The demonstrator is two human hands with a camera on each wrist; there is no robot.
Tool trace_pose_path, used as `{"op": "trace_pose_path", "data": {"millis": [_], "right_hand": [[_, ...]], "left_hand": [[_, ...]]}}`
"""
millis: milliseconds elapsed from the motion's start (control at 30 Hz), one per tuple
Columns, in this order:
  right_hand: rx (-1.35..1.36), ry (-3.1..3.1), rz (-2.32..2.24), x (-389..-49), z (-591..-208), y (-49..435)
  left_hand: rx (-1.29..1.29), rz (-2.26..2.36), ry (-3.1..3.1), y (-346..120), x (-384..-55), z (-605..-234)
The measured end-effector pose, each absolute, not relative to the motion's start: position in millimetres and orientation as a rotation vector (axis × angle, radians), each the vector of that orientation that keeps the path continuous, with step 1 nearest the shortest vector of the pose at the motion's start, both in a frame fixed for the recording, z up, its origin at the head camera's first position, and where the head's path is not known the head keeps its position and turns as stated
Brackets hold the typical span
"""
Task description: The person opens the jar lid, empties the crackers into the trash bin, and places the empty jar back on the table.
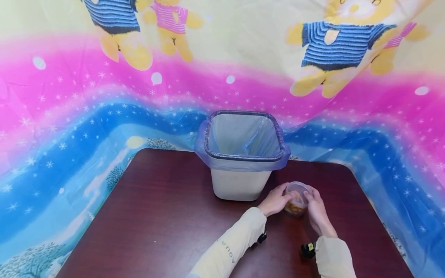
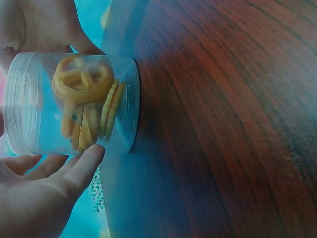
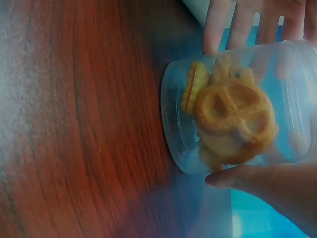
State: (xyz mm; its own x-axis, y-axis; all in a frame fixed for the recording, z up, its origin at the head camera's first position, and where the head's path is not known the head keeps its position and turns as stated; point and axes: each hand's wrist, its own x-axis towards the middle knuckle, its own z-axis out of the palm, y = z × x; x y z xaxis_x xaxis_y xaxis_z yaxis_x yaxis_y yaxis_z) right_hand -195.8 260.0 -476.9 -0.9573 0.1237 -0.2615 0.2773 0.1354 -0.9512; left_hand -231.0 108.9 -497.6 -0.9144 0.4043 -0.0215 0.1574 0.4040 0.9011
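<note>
A clear round plastic jar (image 1: 294, 209) with a ridged band around its top stands upright on the dark wooden table. Through its wall show several golden-brown cookies (image 3: 235, 121), one shaped like a pretzel, and a pale sandwich-like cracker (image 2: 112, 110). My left hand (image 1: 277, 200) holds the jar from the left, thumb up near the top rim. From the opposite side my right hand (image 1: 317, 210) grips it, with its thumb also at the rim. Cookies fill only the lower part of the jar.
Behind the jar and to its left, a white bin (image 1: 240, 183) lined with a bluish plastic bag (image 1: 201, 144) stands at the back of the table (image 1: 153, 216). A colourful cloth printed with bears (image 1: 335, 46) hangs behind and around the table.
</note>
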Motion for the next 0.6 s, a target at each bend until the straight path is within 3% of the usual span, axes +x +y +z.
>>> {"op": "trace_pose_path", "data": {"millis": [600], "right_hand": [[0.404, 2.253, -1.996, -190.4, -480.7, 254.9]], "left_hand": [[0.515, 1.458, 2.495, 104.0, -224.8, -497.6]]}}
